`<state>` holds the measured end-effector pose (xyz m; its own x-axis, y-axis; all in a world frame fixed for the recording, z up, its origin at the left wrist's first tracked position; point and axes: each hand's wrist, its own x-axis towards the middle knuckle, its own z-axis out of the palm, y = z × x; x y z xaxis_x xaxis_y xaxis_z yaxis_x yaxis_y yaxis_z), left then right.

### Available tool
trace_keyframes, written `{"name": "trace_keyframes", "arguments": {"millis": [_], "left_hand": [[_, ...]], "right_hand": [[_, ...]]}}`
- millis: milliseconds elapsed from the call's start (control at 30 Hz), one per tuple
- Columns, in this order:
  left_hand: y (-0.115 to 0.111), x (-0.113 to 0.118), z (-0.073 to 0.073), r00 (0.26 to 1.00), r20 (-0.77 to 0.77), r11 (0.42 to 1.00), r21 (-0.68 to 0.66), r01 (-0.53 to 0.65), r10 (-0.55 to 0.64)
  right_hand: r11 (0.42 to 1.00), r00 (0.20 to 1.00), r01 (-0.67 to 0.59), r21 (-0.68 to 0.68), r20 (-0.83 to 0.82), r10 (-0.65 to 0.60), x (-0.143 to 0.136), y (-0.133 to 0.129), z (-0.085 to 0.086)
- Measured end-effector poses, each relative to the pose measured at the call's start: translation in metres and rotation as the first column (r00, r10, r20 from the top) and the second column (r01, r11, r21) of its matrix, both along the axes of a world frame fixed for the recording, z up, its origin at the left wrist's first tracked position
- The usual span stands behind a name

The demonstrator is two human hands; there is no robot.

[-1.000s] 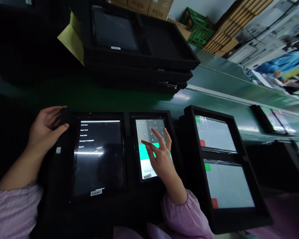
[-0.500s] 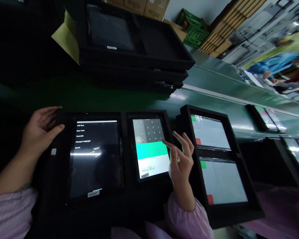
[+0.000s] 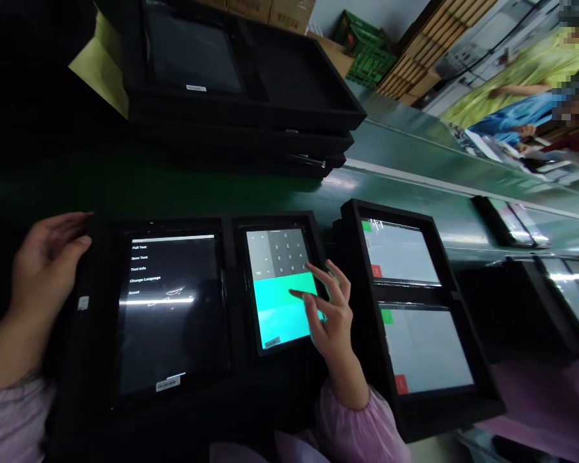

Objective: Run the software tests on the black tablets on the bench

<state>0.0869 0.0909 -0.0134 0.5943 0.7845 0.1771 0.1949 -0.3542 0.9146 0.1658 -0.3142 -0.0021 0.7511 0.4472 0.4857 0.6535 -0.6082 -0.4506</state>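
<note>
A black foam tray [image 3: 89, 347] lies in front of me with two tablets in it. The left tablet [image 3: 174, 341] shows a dark menu with white text. On the right tablet [image 3: 282, 302] is a calculator with grey keys and a bright green area. My left hand [image 3: 48, 263] rests at the tray's left edge, thumb and fingers around its upper corner. Over the right tablet, my right hand [image 3: 332, 312] has its fingers spread, holds nothing, and points at the green area; whether a fingertip touches the glass I cannot tell.
Right of the tray stands another black tray [image 3: 482, 411] with two white-screened tablets. Stacked black trays [image 3: 251, 109] stand behind, with yellow paper [image 3: 107, 61] at their left. More tablets [image 3: 516, 222] lie farther right. People and a green crate [image 3: 361, 48] are in the background.
The calculator's white area with digits has turned green. My right hand has moved, its finger now over the green area instead of the keys. The whole view has shifted slightly.
</note>
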Motion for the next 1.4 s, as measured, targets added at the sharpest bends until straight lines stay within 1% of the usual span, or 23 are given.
{"name": "trace_keyframes", "arguments": {"millis": [67, 133, 267, 333, 400, 467, 533, 600, 700, 767, 867, 900, 1033, 1067, 1133, 1267, 1333, 1400], "left_hand": [[0.004, 0.001, -0.003, 0.995, 0.052, 0.995, -0.045, -0.084, 0.087], [0.011, 0.003, -0.007, 0.98, 0.129, 0.986, -0.094, -0.138, 0.149], [0.021, 0.006, -0.014, 0.963, 0.217, 0.98, -0.151, -0.13, 0.161], [0.022, 0.008, -0.012, 0.96, 0.193, 0.97, -0.178, -0.168, 0.201], [0.022, 0.01, -0.007, 0.962, 0.112, 0.959, -0.167, -0.228, 0.248], [0.02, 0.012, -0.002, 0.963, 0.04, 0.955, -0.147, -0.259, 0.268], [0.018, 0.012, 0.002, 0.964, 0.011, 0.954, -0.151, -0.26, 0.264], [0.017, 0.009, 0.003, 0.966, -0.015, 0.955, -0.15, -0.257, 0.258], [0.016, 0.003, 0.001, 0.962, -0.085, 0.96, -0.087, -0.268, 0.261], [0.016, 0.0, -0.001, 0.958, -0.128, 0.966, 0.006, -0.257, 0.255], [0.017, -0.003, -0.005, 0.97, -0.137, 0.973, 0.143, -0.181, 0.201], [0.018, -0.004, -0.006, 0.973, -0.134, 0.972, 0.17, -0.161, 0.185], [0.016, -0.003, -0.006, 0.973, -0.146, 0.968, 0.202, -0.147, 0.178], [0.016, -0.003, -0.005, 0.974, -0.145, 0.969, 0.201, -0.143, 0.174], [0.014, -0.003, -0.003, 0.977, -0.144, 0.973, 0.19, -0.129, 0.158], [0.013, -0.004, -0.003, 0.984, -0.114, 0.978, 0.177, -0.113, 0.134], [0.014, -0.004, -0.004, 0.979, -0.14, 0.979, 0.161, -0.125, 0.148], [0.016, -0.005, -0.005, 0.973, -0.168, 0.98, 0.146, -0.136, 0.161]], "right_hand": [[0.998, 0.998, -0.058, -0.019, -0.027, 0.058, -0.008, 0.006, 0.0], [0.996, 0.996, -0.079, -0.032, -0.035, 0.078, -0.013, 0.011, -0.002], [1.0, 1.0, -0.027, -0.008, -0.004, 0.027, -0.014, 0.017, -0.008], [1.0, 1.0, 0.011, 0.02, 0.008, -0.011, -0.012, 0.017, -0.01], [0.999, 0.999, 0.034, 0.03, 0.008, -0.034, -0.011, 0.016, -0.011], [0.999, 0.999, 0.038, 0.01, 0.004, -0.038, -0.012, 0.017, -0.011], [1.0, 1.0, 0.025, -0.018, 0.0, -0.025, -0.013, 0.018, -0.01], [0.999, 1.0, -0.014, -0.042, -0.014, 0.014, -0.016, 0.021, -0.008], [0.994, 0.996, -0.085, -0.065, -0.042, 0.082, -0.018, 0.024, -0.006], [0.997, 0.998, -0.059, -0.051, -0.036, 0.058, -0.017, 0.023, -0.007], [1.0, 1.0, 0.027, -0.013, -0.011, -0.027, -0.015, 0.021, -0.009], [1.0, 1.0, 0.03, -0.009, -0.01, -0.03, -0.016, 0.021, -0.009], [0.996, 0.996, -0.075, -0.05, -0.061, 0.072, -0.017, 0.024, -0.007], [0.995, 0.994, -0.085, -0.059, -0.073, 0.081, -0.016, 0.023, -0.006], [0.997, 0.997, -0.038, -0.061, -0.071, 0.034, -0.009, 0.018, -0.004], [0.984, 0.986, 0.164, -0.075, 0.004, -0.164, 0.014, 0.0, -0.003], [0.977, 0.982, 0.19, -0.1, 0.016, -0.19, 0.022, -0.004, -0.005], [0.978, 0.986, 0.167, -0.123, 0.0, -0.169, 0.027, -0.005, -0.009]]}}
